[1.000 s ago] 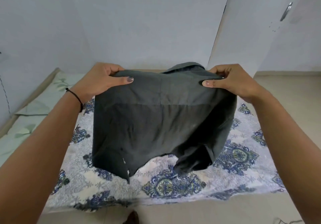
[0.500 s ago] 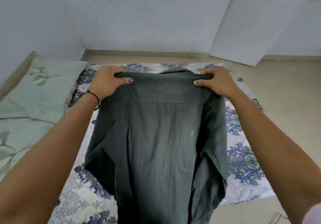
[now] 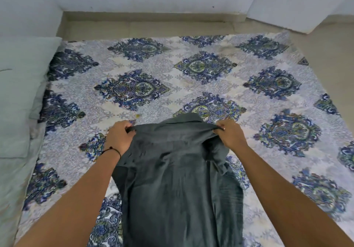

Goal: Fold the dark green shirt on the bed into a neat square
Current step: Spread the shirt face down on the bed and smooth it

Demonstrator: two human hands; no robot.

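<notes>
Shirt [image 3: 172, 179] drapes back-up over the near middle of the bed [image 3: 210, 70], collar toward the far side, hem running out of view at the near edge. The left hand [image 3: 119, 135] and right hand [image 3: 230, 133] each pinch a shoulder, fingers curled into the cloth on either side of the collar. This grip probably serves to pull the top edge taut and level so the body spreads flat for folding. The body stretches from the hands toward the near side, between the forearms, and the right sleeve is bunched just beside the right wrist.
</notes>
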